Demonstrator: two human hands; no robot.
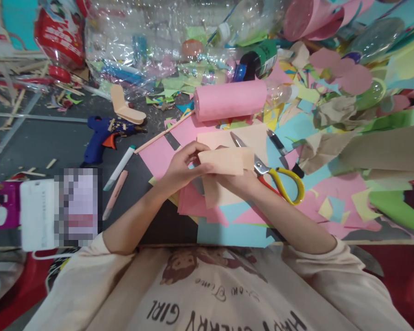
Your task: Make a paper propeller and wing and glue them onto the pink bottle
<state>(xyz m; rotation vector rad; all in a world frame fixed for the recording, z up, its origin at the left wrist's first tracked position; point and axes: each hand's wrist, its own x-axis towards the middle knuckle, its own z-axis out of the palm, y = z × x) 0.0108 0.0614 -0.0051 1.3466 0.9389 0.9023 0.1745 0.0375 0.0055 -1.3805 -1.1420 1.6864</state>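
A folded strip of peach paper (224, 162) is held up between both hands over the middle of the table. My left hand (190, 162) pinches its left end, thumb in front and fingers behind. My right hand (239, 181) is under and behind the strip, its fingers mostly hidden by the paper. Scissors with yellow and red handles (262, 169) lie just right of my right hand, blades partly apart. A larger peach sheet (255, 133) lies beneath, on pink and blue paper. Beyond it rests a bottle wrapped in pink paper (231, 100).
At the left lie a blue glue gun (98, 138), a folded peach cutout (124, 108) and two markers (119, 169). Paper scraps (331, 207) and crumpled brown paper (326, 147) cover the right. Plastic bottles and a red-labelled bottle (60, 39) stand at the back.
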